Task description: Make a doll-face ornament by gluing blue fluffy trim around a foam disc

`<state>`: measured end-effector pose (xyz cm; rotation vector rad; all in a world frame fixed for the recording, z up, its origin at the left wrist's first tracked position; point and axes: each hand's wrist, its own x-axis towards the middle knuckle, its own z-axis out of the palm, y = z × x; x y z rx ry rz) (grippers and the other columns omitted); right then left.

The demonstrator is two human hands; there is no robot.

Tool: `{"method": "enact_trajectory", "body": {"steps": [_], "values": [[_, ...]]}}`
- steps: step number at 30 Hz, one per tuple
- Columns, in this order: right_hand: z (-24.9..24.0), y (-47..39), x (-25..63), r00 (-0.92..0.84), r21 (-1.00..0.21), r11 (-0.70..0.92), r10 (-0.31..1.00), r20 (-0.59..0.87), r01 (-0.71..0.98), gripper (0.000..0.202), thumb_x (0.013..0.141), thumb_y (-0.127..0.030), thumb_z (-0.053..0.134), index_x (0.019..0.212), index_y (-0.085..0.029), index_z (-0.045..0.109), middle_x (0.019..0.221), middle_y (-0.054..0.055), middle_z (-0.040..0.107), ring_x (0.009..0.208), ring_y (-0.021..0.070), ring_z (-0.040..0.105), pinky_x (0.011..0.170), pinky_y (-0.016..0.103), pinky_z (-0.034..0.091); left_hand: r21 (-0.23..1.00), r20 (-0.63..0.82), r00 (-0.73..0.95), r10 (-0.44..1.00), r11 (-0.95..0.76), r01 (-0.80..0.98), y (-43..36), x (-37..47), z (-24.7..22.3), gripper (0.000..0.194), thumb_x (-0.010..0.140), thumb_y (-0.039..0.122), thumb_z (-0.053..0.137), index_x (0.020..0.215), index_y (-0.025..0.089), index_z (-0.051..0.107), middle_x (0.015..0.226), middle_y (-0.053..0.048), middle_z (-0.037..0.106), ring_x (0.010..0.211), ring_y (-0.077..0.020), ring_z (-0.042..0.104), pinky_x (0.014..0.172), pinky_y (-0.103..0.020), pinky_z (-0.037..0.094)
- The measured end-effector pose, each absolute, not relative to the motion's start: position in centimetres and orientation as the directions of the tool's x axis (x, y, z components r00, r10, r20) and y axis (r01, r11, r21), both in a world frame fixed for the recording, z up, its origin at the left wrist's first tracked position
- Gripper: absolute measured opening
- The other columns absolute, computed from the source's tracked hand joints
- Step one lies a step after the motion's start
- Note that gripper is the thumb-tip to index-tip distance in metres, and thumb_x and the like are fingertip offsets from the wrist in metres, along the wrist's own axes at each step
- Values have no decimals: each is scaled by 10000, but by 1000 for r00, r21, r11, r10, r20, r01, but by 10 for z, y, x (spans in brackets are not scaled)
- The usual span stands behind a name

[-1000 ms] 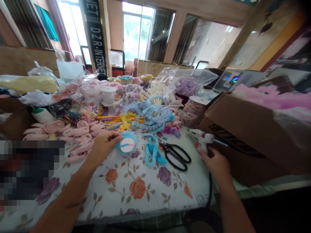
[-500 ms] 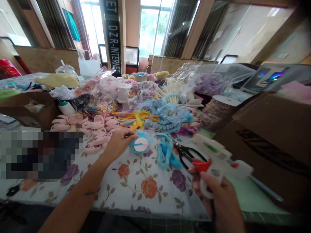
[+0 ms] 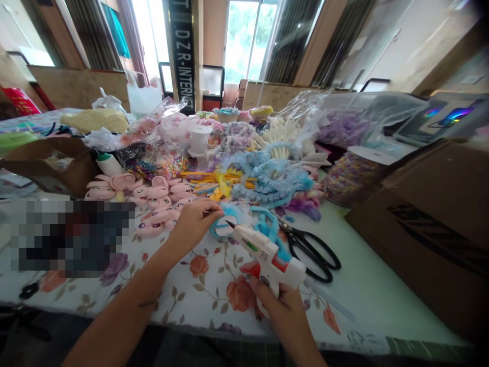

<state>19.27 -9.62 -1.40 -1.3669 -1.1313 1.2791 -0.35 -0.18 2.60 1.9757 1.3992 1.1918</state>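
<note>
My right hand (image 3: 280, 303) is wrapped round the handle of a white glue gun (image 3: 263, 250) with an orange-red trigger. Its dark nozzle points left, close to a round piece with a white face and fluffy blue rim (image 3: 219, 228). My left hand (image 3: 198, 216) pinches the upper left edge of that round piece. Just right of it lies a loose blue fuzzy strip (image 3: 267, 224), partly hidden by the glue gun. Black-handled scissors (image 3: 315, 255) rest beside the strip on the flowered cloth (image 3: 171, 290).
Several pink plush heads (image 3: 155, 209) lie left of my left hand. Behind are blue ruffled trim (image 3: 267, 178), yellow sticks (image 3: 210, 178) and bagged supplies. A large cardboard box (image 3: 428, 229) stands at right, near a spool of yarn (image 3: 355, 176). A smaller open box (image 3: 49, 163) is at left.
My right hand has brought the glue gun leftward from beside the scissors to the round blue-rimmed piece. My left hand keeps its pinch there. The view has shifted slightly.
</note>
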Motion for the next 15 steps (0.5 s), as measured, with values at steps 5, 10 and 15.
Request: {"method": "enact_trajectory", "body": {"steps": [5,10,15], "values": [[-16,-99,193,95,-982,-182,980,-176,50,325,713,-482,663,749,-162,626,437,-43,503,384,107,418,405,233,354,726,375,169,912,-402,559,-3,1,23,130,836,229,573,786,182,684,872,-27,696,778,-160,622,669,-245,454],[-9,-99,194,171,-975,-204,967,-186,92,303,652,-422,696,552,-185,536,408,-49,447,400,101,416,401,217,350,715,372,181,910,-405,569,-1,0,18,116,815,227,588,867,194,687,938,-31,696,804,-163,627,678,-245,464],[-12,-98,195,128,-975,-214,970,-206,52,347,666,-462,687,531,-190,519,408,-45,444,387,109,429,392,224,369,707,390,199,899,-431,560,0,-2,15,133,841,223,553,851,196,683,943,-33,699,838,-169,633,691,-246,469]]}}
